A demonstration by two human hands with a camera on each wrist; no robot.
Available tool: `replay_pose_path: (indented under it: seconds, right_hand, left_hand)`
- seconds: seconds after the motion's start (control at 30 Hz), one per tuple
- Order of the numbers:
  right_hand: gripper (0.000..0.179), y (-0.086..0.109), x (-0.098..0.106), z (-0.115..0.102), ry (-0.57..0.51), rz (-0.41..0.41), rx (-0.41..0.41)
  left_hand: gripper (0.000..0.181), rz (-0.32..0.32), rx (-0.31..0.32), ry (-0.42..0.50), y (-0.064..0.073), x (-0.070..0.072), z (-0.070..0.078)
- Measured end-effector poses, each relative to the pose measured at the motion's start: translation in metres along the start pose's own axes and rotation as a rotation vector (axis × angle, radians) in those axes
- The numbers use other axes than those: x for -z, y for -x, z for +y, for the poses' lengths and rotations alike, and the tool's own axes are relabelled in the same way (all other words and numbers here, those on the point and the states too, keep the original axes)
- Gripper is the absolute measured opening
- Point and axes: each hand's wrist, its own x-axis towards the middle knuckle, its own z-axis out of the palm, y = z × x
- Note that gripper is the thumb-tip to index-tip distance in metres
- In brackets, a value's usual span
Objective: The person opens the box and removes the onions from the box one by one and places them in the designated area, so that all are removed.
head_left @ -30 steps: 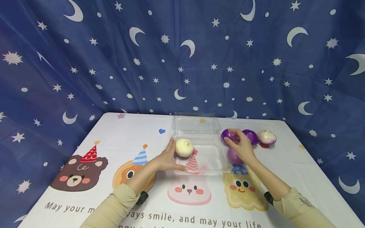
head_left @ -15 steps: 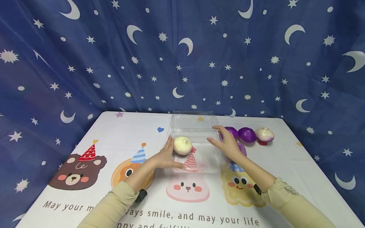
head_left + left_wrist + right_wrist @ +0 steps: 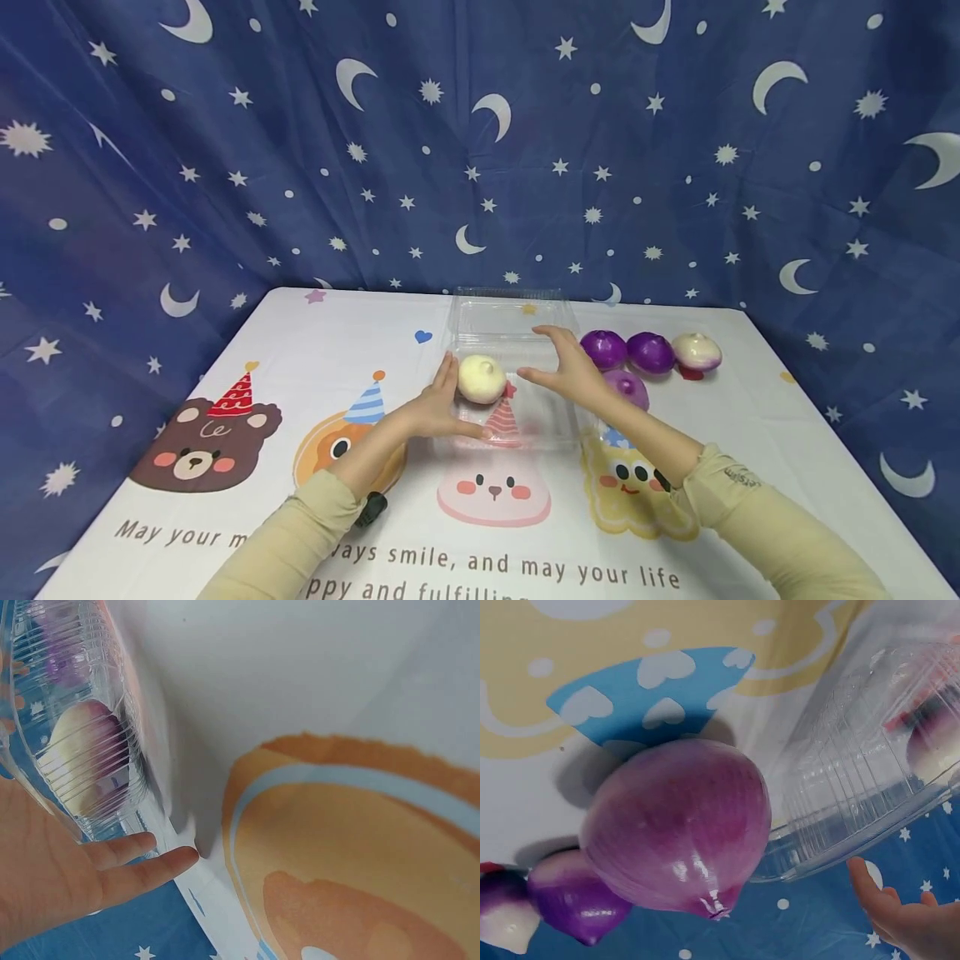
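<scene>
A clear plastic clamshell box (image 3: 551, 421) stands near the table's middle, its lid (image 3: 487, 318) folded back. In its left part sits one onion (image 3: 482, 379), pale from above; the left wrist view shows a purple side on this onion (image 3: 90, 754). My left hand (image 3: 435, 412) rests along the box's left side, fingers extended, thumb at the front edge. Over the box's right part is my right hand (image 3: 566, 375), thumb and fingers spread, holding nothing. A light purple onion (image 3: 627, 388) lies just right of the box, largest in the right wrist view (image 3: 679, 825).
Two dark purple onions (image 3: 603, 349) and a white-and-purple onion (image 3: 697, 352) form a row at the right rear. A printed white cloth (image 3: 780, 450) covers the table. Behind its far edge hangs a blue curtain (image 3: 420, 200) with moons and stars.
My right hand has moved left, from beside the purple onions to over the box, carrying nothing. The left hand has stayed at the box's left side. The onions keep their places.
</scene>
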Motion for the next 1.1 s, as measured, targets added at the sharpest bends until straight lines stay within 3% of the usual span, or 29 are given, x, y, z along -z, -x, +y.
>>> replay_pose_path:
  seconds: [0.27,0.67,0.83,1.1]
  right_hand:
    - [0.08,-0.01,-0.003,-0.002,0.02,-0.135,-0.012]
    - [0.075,-0.026,-0.012,-0.002,-0.062,-0.249,0.022]
    - [0.075,-0.029,-0.018,-0.003,-0.087,-0.262,-0.008]
    - [0.067,-0.034,-0.027,-0.012,-0.066,-0.373,-0.007]
  left_hand:
    - [0.124,-0.001,0.006,-0.001,-0.001,0.0,0.003]
    - [0.123,0.002,-0.008,-0.014,0.0,0.003,0.006]
    - [0.123,0.0,-0.01,-0.019,0.0,0.002,0.005]
    - [0.125,0.003,-0.008,-0.009,0.0,0.001,0.003]
